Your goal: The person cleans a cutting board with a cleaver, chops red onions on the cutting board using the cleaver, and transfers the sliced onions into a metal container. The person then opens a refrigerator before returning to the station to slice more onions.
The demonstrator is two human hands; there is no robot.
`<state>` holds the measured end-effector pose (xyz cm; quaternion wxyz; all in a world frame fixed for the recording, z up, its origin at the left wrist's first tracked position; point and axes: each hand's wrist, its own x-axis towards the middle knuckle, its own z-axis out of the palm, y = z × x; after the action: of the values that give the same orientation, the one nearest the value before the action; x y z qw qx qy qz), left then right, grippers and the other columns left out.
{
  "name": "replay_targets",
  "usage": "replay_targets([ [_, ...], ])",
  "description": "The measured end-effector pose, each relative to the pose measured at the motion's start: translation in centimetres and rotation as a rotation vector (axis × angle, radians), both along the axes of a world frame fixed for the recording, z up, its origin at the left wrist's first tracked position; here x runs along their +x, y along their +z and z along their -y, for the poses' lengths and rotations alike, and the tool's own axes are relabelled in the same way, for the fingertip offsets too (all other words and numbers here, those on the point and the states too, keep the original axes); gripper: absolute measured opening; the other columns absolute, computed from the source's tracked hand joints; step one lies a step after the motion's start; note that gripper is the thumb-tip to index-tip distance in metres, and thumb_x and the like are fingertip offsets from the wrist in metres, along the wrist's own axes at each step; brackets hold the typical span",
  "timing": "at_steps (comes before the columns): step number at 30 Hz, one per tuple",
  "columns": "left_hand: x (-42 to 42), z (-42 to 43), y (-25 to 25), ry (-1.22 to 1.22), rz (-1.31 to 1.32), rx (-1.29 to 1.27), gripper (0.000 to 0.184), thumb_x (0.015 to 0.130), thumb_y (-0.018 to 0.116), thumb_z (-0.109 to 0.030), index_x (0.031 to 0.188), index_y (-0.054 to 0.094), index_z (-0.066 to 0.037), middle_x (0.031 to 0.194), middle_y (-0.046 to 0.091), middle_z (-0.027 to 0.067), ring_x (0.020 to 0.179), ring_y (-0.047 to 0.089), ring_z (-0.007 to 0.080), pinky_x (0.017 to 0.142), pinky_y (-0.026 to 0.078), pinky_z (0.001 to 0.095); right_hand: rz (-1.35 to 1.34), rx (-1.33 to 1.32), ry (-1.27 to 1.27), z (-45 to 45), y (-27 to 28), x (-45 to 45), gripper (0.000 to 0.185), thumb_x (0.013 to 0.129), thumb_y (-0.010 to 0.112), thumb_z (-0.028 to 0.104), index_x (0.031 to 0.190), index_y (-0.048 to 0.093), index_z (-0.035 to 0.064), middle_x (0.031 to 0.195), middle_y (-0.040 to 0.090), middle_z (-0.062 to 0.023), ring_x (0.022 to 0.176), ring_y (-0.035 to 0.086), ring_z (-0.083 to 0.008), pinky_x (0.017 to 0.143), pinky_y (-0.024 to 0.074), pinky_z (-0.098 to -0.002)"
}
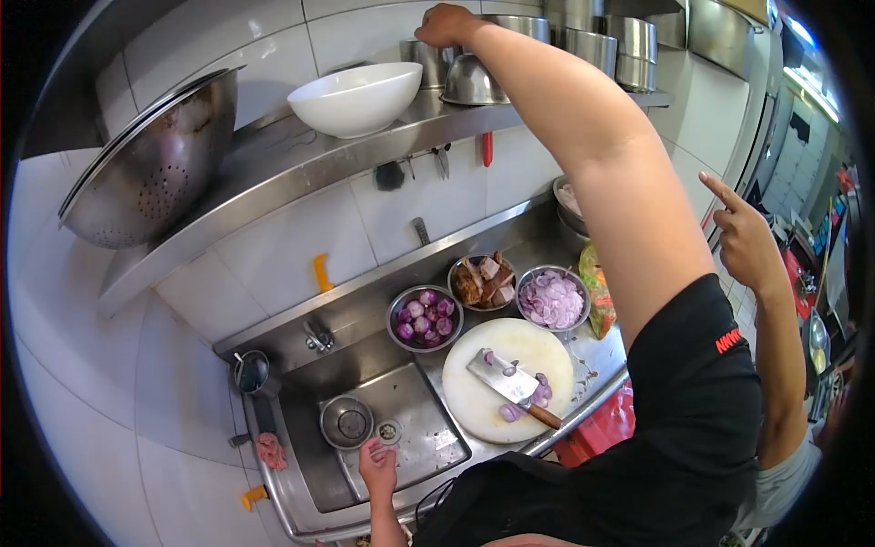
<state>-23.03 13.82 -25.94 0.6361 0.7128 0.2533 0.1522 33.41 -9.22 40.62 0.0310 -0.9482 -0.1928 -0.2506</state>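
My right hand [442,25] reaches up to the shelf, its fingers closed at the rim of a steel container [428,62] beside a white bowl [357,98]. Low over the sink edge, my left hand [377,465] has its fingers curled together near a steel bowl [346,422]; what it holds, if anything, is too small to tell. A cleaver [504,378] lies on the round white board [465,401] among onion slices. Behind the board stand bowls of peeled purple onions [425,318], brown chunks [482,281] and sliced onion [552,299].
Large steel colanders [155,164] lean on the left of the steel shelf [264,187]. Another person's hand [743,232] points upward at the right, close to my right arm. A faucet [318,337] is behind the sink [410,456]. A red bag [602,427] hangs below the counter edge.
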Motion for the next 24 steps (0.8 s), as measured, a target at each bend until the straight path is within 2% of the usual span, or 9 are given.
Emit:
replay_targets([
  [2, -0.1, -0.5, 0.7, 0.014, -0.001, 0.070, 0.045, 0.093, 0.080, -0.003, 0.133, 0.059, -0.002, 0.124, 0.065, 0.0144, 0.093, 0.073, 0.0205, 0.078, 0.061, 0.0321, -0.082, -0.015, -0.001, -0.6, -0.3, 1.0, 0.060, 0.093, 0.059, 0.047, 0.127, 0.076, 0.0004, 0.134, 0.073, -0.0226, 0.126, 0.069, -0.0392, 0.108, 0.0533, -0.0489],
  [4, -0.5, -1.1, 0.2, 0.039, 0.013, 0.047, 0.044, 0.093, 0.079, -0.002, 0.133, 0.059, -0.001, 0.123, 0.065, 0.0145, 0.090, 0.073, 0.0206, 0.075, 0.061, 0.0319, 0.002, -0.141, 0.016, -0.7, -0.9, 1.8, 0.083, 0.092, 0.062, 0.070, 0.136, 0.071, 0.0005, 0.128, 0.075, -0.0252, 0.121, 0.070, -0.0439, 0.105, 0.0542, -0.0490],
  [5, -0.6, -1.3, -0.2, 0.057, 0.022, 0.027, 0.044, 0.093, 0.078, -0.002, 0.132, 0.058, -0.001, 0.123, 0.065, 0.0145, 0.087, 0.074, 0.0207, 0.073, 0.061, 0.0317, -0.102, -0.123, 0.005, -0.8, -0.6, 2.4, 0.097, 0.080, 0.061, 0.085, 0.128, 0.077, 0.0020, 0.132, 0.074, -0.0239, 0.126, 0.068, -0.0435, 0.110, 0.0505, -0.0503],
  [9, -1.6, -1.3, 0.4, 0.125, 0.041, -0.001, 0.042, 0.093, 0.079, -0.003, 0.129, 0.059, 0.000, 0.118, 0.065, 0.0133, 0.089, 0.073, 0.0200, 0.074, 0.060, 0.0313, -0.206, -0.003, -0.017, -1.4, -1.0, 6.2, 0.100, 0.076, 0.065, 0.087, 0.131, 0.077, 0.0049, 0.124, 0.077, -0.0226, 0.129, 0.066, -0.0368, 0.116, 0.0468, -0.0460],
  [13, -1.9, -3.6, -6.8, 0.145, 0.043, 0.119, 0.041, 0.092, 0.080, -0.004, 0.128, 0.059, -0.001, 0.117, 0.065, 0.0128, 0.094, 0.072, 0.0194, 0.077, 0.059, 0.0308, -0.127, 0.038, 0.045, -0.8, 1.0, 5.9, 0.096, 0.074, 0.068, 0.086, 0.125, 0.079, 0.0052, 0.118, 0.078, -0.0219, 0.120, 0.070, -0.0379, 0.108, 0.0523, -0.0477],
  [15, -2.1, -4.0, -7.6, 0.158, 0.020, 0.050, 0.040, 0.091, 0.080, -0.003, 0.127, 0.060, -0.001, 0.116, 0.065, 0.0123, 0.096, 0.069, 0.0182, 0.079, 0.058, 0.0297, -0.249, 0.386, -0.071, -0.1, 3.2, 4.6, 0.090, 0.082, 0.074, 0.069, 0.142, 0.067, 0.0020, 0.140, 0.069, -0.0222, 0.136, 0.061, -0.0400, 0.110, 0.0488, -0.0512],
  [16, -2.1, -3.8, -6.4, 0.150, 0.012, 0.051, 0.040, 0.091, 0.080, -0.003, 0.127, 0.060, -0.001, 0.116, 0.065, 0.0123, 0.096, 0.069, 0.0182, 0.079, 0.058, 0.0297, -0.241, 0.543, -0.070, 0.4, 4.1, 3.6, 0.087, 0.084, 0.072, 0.068, 0.142, 0.067, 0.0026, 0.139, 0.069, -0.0210, 0.134, 0.062, -0.0394, 0.109, 0.0488, -0.0513],
  [18, -1.2, -2.8, -0.4, 0.103, -0.033, 0.023, 0.041, 0.092, 0.079, -0.002, 0.129, 0.062, -0.002, 0.118, 0.065, 0.0107, 0.104, 0.066, 0.0172, 0.089, 0.056, 0.0301, -0.114, 0.868, 0.083, 2.8, 4.7, 0.7, 0.081, 0.088, 0.068, 0.065, 0.141, 0.066, 0.0039, 0.137, 0.069, -0.0188, 0.131, 0.063, -0.0382, 0.109, 0.0489, -0.0516],
  [24, 0.5, -3.2, -2.8, 0.058, 0.109, 0.035, 0.041, 0.093, 0.078, 0.000, 0.129, 0.060, -0.002, 0.117, 0.064, 0.0108, 0.092, 0.068, 0.0167, 0.081, 0.058, 0.0289, 0.178, 1.477, 0.982, 13.8, 1.2, -11.5, 0.063, 0.100, 0.057, 0.058, 0.137, 0.063, 0.0077, 0.133, 0.070, -0.0122, 0.121, 0.066, -0.0344, 0.106, 0.0492, -0.0524],
])
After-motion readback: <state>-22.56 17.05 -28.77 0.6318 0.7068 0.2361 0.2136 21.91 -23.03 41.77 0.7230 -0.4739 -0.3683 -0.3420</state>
